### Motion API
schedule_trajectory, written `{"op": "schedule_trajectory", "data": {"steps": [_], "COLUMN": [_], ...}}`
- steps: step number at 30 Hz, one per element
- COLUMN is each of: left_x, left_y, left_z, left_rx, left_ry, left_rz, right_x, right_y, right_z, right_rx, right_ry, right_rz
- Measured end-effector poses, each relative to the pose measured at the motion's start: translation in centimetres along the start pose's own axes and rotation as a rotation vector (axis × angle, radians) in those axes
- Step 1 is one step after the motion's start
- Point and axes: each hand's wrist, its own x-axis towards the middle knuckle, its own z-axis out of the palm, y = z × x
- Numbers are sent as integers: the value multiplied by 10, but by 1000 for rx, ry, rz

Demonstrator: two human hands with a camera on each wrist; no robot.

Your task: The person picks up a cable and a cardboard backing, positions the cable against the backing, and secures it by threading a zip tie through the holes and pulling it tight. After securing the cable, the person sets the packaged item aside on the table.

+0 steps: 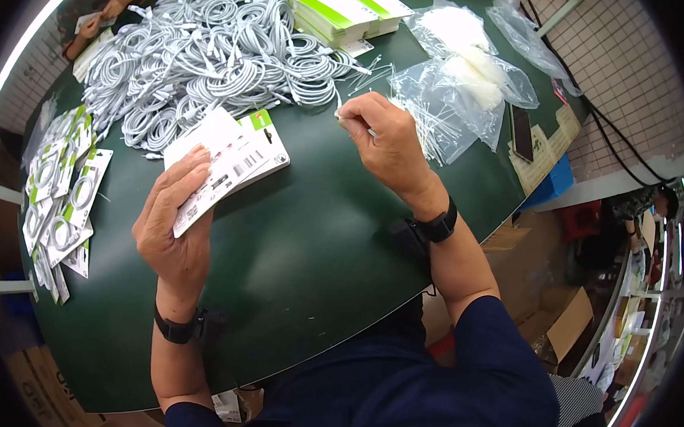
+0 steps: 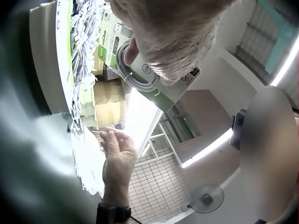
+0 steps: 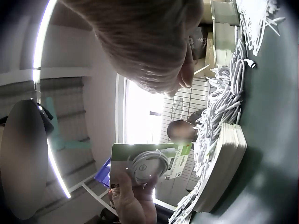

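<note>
My left hand (image 1: 174, 211) grips a printed white and green cable card (image 1: 239, 160), its barcode side up in the head view. On the card's other face lies a coiled grey cable (image 3: 135, 164), with the thumb against it. My right hand (image 1: 390, 138) is raised over the table to the right, its thumb and index finger pinching a thin white tie (image 3: 202, 70). Under the held card, a stack of cards (image 2: 46, 56) stands on the table. A large heap of coiled grey cables (image 1: 219, 49) spreads behind both hands.
Carded cables (image 1: 65, 196) pile at the left edge. Card stacks (image 1: 338, 14) stand at the back. Clear bags (image 1: 460, 72) with white ties lie at the right, near a phone (image 1: 521, 134). Another person's hands (image 1: 107, 15) are at the far left.
</note>
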Motion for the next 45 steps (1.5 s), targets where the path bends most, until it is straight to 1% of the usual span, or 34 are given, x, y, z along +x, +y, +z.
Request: {"op": "schedule_trajectory", "data": {"steps": [1,2,5,6,8,13,17,20,21,24,28,45], "left_x": [-1,-3,-5,-5,-7,-9,-6,-5,-6,-7,-3,-4], "left_y": [-3,-7,-16,-18,-21,-29,-26,-24,-24,-21,-17,-13], "left_z": [1,2,7,8,9,11,8,11,12,10,10,10], "left_rx": [7,12,16,34,68,125,146,104,107,84,87,69], "left_ry": [3,7,3,2,0,-20,-49,-54,-54,-76,-66,-81], "left_rz": [-8,10,49,70,109,137,151,197,193,208,246,240], "right_x": [1,2,1,1,-1,-1,-2,-9,-9,-9,-11,-14], "right_y": [-6,-11,-23,-24,-27,-32,-42,-65,-69,-78,-78,-80], "right_z": [1,2,2,2,2,0,1,-1,-2,1,8,14], "right_rx": [63,69,163,165,163,175,323,596,601,592,610,571], "right_ry": [23,18,18,19,6,-2,66,90,87,-20,-18,-52], "right_rz": [-66,-65,-230,-225,-281,-376,-435,-337,-336,-382,-367,-306]}}
